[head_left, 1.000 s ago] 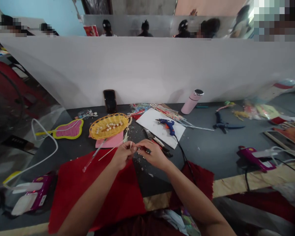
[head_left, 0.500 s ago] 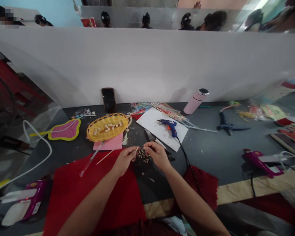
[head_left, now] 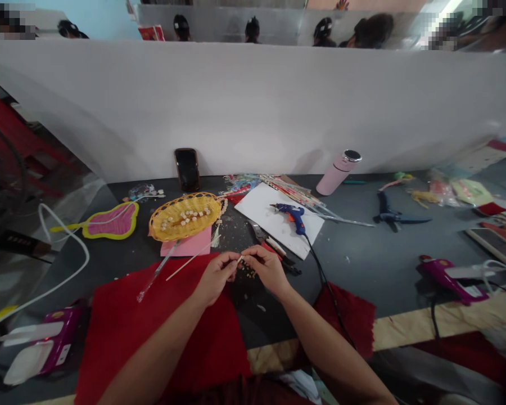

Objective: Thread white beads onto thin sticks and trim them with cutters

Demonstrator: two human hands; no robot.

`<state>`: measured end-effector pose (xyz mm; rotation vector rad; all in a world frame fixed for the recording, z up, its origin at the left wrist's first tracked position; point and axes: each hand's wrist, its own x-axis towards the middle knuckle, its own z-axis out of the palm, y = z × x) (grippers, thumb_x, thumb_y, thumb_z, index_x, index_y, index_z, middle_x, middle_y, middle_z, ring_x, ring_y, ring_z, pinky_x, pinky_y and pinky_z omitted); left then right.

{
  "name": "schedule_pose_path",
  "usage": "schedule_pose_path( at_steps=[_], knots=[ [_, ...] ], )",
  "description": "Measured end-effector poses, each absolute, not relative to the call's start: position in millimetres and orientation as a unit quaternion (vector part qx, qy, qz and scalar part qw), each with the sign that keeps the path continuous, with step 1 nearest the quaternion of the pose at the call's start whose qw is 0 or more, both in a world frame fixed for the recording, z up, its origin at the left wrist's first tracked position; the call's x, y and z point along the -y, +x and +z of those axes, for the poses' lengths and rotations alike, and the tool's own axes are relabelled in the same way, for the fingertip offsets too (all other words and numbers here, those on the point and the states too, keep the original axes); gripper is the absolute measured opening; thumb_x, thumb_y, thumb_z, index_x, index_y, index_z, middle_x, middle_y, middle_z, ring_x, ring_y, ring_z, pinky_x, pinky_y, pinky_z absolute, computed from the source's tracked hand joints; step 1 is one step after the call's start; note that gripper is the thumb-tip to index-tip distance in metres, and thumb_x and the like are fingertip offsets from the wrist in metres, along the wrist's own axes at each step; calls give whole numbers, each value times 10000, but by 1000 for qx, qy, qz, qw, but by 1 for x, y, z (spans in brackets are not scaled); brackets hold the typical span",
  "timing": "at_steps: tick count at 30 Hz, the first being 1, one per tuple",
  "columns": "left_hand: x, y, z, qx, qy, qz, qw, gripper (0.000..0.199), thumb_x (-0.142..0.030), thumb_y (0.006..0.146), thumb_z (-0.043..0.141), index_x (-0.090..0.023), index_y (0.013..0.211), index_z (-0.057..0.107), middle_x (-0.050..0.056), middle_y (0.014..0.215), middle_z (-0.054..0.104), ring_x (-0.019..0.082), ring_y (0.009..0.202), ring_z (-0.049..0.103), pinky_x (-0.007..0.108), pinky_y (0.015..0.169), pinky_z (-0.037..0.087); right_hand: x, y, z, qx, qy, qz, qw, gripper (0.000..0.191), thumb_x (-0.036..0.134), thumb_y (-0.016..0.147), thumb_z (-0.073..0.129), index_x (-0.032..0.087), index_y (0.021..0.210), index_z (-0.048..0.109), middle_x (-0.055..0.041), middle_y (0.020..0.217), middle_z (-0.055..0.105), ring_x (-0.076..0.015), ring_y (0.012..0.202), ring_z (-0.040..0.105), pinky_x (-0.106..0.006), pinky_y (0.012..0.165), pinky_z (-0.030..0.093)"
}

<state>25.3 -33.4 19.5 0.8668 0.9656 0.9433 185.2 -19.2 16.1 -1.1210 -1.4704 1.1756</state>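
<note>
Close together over the dark table, my left hand point(head_left: 216, 277) and my right hand point(head_left: 269, 269) meet at the fingertips. My left fingers are pinched on a small pale stick-like piece point(head_left: 240, 259). The right thumb and fingers are closed against its end; whether they hold a bead as well is too small to tell. Just below the fingers lies a pile of small pale beads point(head_left: 250, 274), partly hidden by my right hand. A red cloth point(head_left: 160, 332) spreads under my left forearm. A yellow woven basket point(head_left: 185, 216) with white pieces in it stands beyond my left hand.
A blue glue gun point(head_left: 293, 216) rests on white board point(head_left: 253, 199), its cord running past my right arm. Pliers point(head_left: 259, 232), a pink bottle point(head_left: 339, 173), a phone point(head_left: 187, 170) and purple power strips point(head_left: 61, 340) lie around. A white partition point(head_left: 253, 107) stands behind.
My right hand has moved left, bringing its fingertips against the pale piece in my left hand. Earlier a gap separated the hands, and more of the bead pile showed.
</note>
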Motion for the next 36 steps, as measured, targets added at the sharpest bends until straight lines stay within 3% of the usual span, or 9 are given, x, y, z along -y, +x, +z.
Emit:
schedule_pose_path(
  at_steps=[8,15,27,36],
  knots=[
    [35,24,24,-447,412,417,675,259,-383,705,678,-152,808,622,-39,654,500,57,534,379,189,502,284,22,182,18,626,-424,457,469,95,274,811,614,204,847,667,-29,826,627,-162,798,583,-282,729,460],
    [34,23,26,-438,410,412,685,289,-421,719,658,-140,760,600,-40,637,482,51,513,349,185,478,260,23,184,22,627,-407,491,448,162,320,816,608,201,911,663,-31,830,621,-147,729,578,-262,651,471],
    [34,21,27,-454,481,385,643,293,-438,775,586,-145,773,580,-43,608,443,67,509,336,192,480,259,22,187,23,677,-403,434,436,167,309,858,555,215,928,674,-41,829,632,-159,764,587,-287,695,474],
    [35,21,32,-474,517,383,601,241,-395,789,570,-157,761,598,-26,634,500,90,549,369,199,524,289,22,185,25,690,-392,407,451,156,293,861,553,221,911,682,-49,819,644,-169,769,597,-301,710,482]
  ],
)
